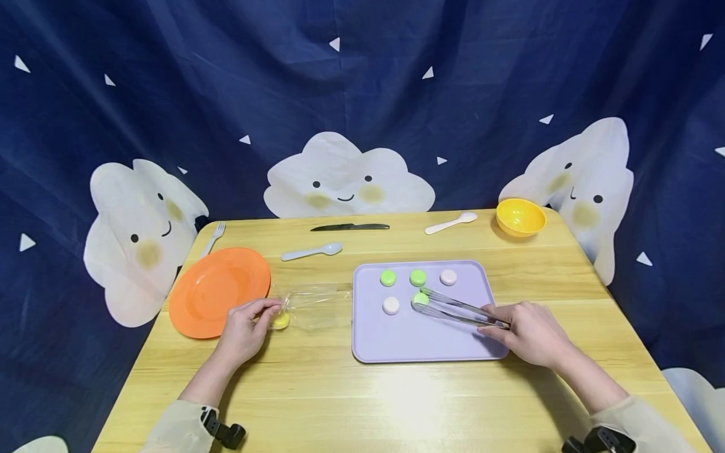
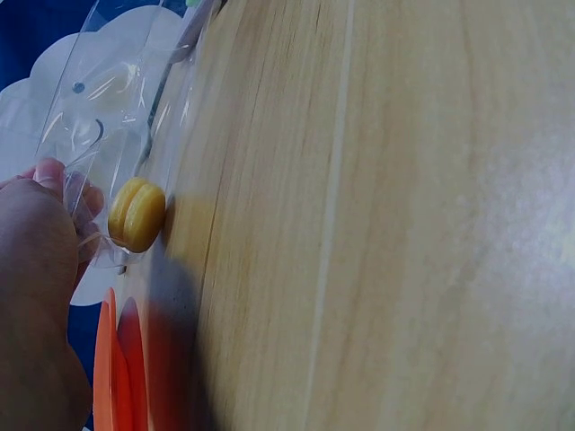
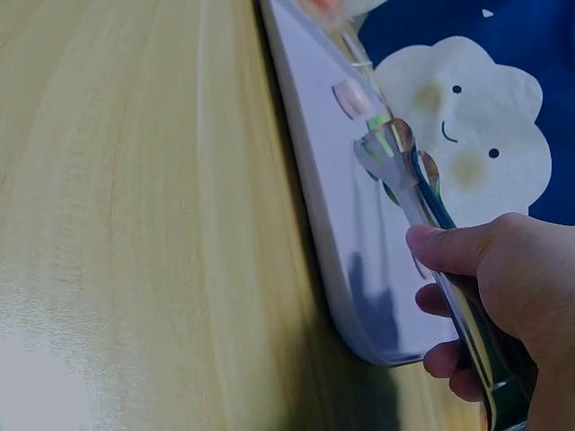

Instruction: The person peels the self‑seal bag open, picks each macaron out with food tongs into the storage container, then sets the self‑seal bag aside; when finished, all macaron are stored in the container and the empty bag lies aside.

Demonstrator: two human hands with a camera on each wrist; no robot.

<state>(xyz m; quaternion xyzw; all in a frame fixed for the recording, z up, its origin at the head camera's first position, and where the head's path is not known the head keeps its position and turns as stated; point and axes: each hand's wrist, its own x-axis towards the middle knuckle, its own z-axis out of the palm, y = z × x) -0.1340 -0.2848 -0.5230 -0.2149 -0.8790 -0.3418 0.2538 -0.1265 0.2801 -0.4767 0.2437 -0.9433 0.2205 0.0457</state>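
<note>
My left hand pinches the end of a clear plastic bag that lies out to the right above the table. A yellow macaron shows through the bag's plastic, close by the fingers. On the right, my right hand grips metal tongs with thumb and fingers. The tongs' tips are on either side of a green macaron on the lilac tray. Two more green macarons and two pale ones sit around it on the tray.
An orange plate is beside my left hand, with a fork behind it. Toward the back lie a grey spoon, a black knife and a white spoon. A yellow bowl stands at the back right corner.
</note>
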